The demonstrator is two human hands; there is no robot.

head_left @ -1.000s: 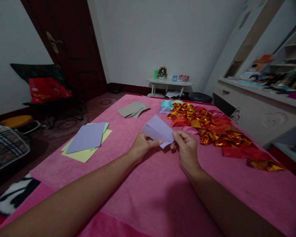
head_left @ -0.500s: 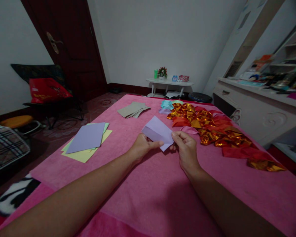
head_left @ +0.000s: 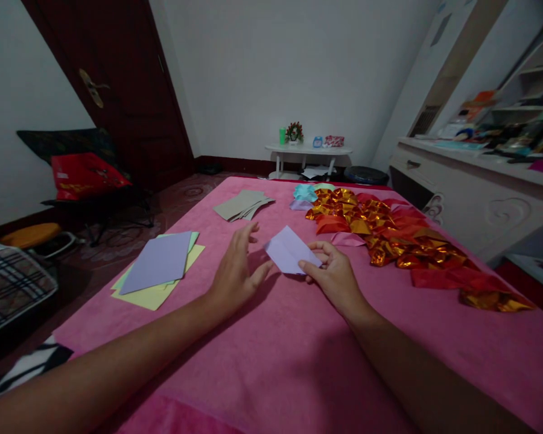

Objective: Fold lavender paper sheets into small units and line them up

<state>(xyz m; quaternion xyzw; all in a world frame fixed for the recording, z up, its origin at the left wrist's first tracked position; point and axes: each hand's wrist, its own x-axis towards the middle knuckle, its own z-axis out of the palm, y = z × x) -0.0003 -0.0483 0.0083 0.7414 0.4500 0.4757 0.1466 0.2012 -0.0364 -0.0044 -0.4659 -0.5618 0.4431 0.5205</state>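
Observation:
A folded sheet of lilac paper (head_left: 289,248) is held just above the pink cloth (head_left: 253,355). My right hand (head_left: 332,268) pinches its right corner, thumb on top and fingers partly hidden beneath. To the left of the paper, my left hand (head_left: 242,265) is apart from it, fingers spread and holding nothing. Nearest to that hand on the left lies a stack of lilac, green and yellow paper sheets (head_left: 158,262). Beyond it is a fanned pile of greyish sheets (head_left: 243,205).
Folded gold and red foil pieces (head_left: 380,232) cover the right side, with a light-blue piece (head_left: 304,193) at the back. Behind stands a small white table (head_left: 308,149). A dresser (head_left: 479,181) is on the right, a chair with a red bag (head_left: 85,175) on the left.
My left hand has let go of the lilac paper and moved left, its fingers opening. The paper has turned, its flap now lying flatter, and stays in my right hand.

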